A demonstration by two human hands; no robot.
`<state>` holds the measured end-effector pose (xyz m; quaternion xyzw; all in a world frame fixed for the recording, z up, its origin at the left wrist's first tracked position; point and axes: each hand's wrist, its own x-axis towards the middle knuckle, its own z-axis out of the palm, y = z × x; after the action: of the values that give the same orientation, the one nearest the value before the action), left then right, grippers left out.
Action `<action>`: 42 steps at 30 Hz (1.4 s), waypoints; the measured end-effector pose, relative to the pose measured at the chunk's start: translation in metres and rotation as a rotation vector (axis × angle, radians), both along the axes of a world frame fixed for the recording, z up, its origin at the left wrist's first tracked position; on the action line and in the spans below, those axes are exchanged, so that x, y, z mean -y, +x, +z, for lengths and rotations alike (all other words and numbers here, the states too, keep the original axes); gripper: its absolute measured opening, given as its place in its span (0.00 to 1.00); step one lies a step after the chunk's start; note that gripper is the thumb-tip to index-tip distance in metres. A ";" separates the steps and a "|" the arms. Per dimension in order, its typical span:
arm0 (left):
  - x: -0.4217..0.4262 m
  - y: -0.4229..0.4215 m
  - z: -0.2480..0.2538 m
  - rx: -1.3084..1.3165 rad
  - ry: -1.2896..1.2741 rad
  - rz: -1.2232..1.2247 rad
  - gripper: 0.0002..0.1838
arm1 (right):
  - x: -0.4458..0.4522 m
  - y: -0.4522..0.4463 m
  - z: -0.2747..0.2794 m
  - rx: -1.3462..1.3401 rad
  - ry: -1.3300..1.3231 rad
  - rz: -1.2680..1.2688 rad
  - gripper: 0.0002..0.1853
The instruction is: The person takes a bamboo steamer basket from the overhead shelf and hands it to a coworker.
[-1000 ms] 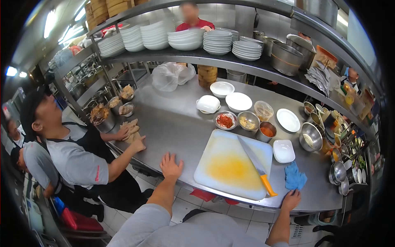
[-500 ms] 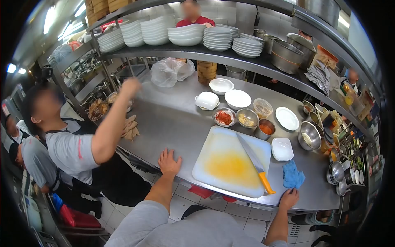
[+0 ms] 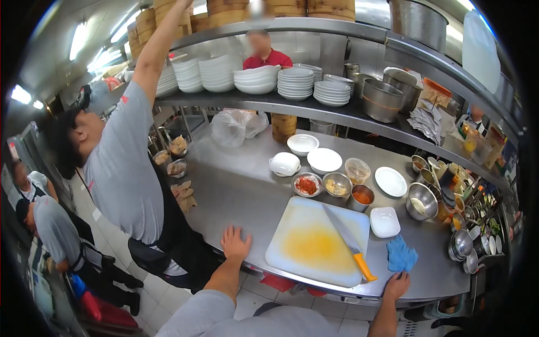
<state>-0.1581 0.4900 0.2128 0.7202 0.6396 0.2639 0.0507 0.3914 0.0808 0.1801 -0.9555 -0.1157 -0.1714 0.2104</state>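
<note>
My left hand (image 3: 235, 242) lies on the steel table near its front edge, fingers spread, left of the white cutting board (image 3: 283, 227). Resting at the table edge, my right hand (image 3: 397, 285) has its fingertips just below a crumpled blue cloth (image 3: 402, 253) and holds nothing I can see. A knife (image 3: 341, 229) with an orange handle lies across the board's right side, its handle toward the front edge. Yellow stain covers the middle of the board. Right of it sits a square white dish (image 3: 385, 222).
Behind the board stand bowls of red pieces (image 3: 306, 185) and pale pieces (image 3: 337, 183), and a metal pot of orange sauce (image 3: 362, 195). Stacked white plates (image 3: 295, 84) fill the shelf above. A co-worker (image 3: 126, 160) stands close on the left, one arm raised toward bamboo steamers (image 3: 227, 11).
The co-worker at left has straightened and lifted an arm high toward the top shelf. My view has tilted up slightly. My hands stay in place on the table.
</note>
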 end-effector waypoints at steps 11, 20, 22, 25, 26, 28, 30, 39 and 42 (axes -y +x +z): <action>0.000 0.001 -0.004 0.008 -0.021 0.014 0.35 | -0.003 -0.006 0.009 -0.040 -0.010 -0.033 0.21; -0.002 -0.001 -0.011 0.005 -0.023 0.018 0.36 | -0.002 -0.002 0.002 -0.028 -0.002 -0.033 0.21; -0.002 -0.002 -0.009 -0.001 -0.027 0.018 0.36 | -0.002 0.000 -0.002 -0.028 -0.004 -0.031 0.21; 0.000 0.000 -0.004 0.007 -0.048 0.015 0.36 | -0.001 0.001 -0.004 -0.006 -0.011 -0.029 0.20; -0.001 0.000 -0.004 -0.001 -0.049 0.021 0.36 | -0.001 0.002 -0.006 0.007 -0.013 -0.029 0.20; -0.002 0.000 -0.004 -0.009 -0.048 0.027 0.35 | -0.001 0.001 -0.005 0.019 -0.011 -0.030 0.20; -0.003 0.000 -0.004 -0.012 -0.037 0.023 0.35 | -0.002 -0.002 0.002 -0.008 -0.007 -0.018 0.21; 0.002 0.001 0.006 -0.007 -0.057 0.010 0.36 | 0.000 0.001 -0.001 0.018 0.003 -0.018 0.22; 0.004 0.003 0.010 -0.003 -0.063 0.010 0.36 | -0.001 -0.001 -0.002 0.021 0.016 -0.024 0.22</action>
<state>-0.1555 0.4865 0.2228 0.7154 0.6513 0.2427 0.0714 0.3902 0.0815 0.1777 -0.9532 -0.1050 -0.1850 0.2149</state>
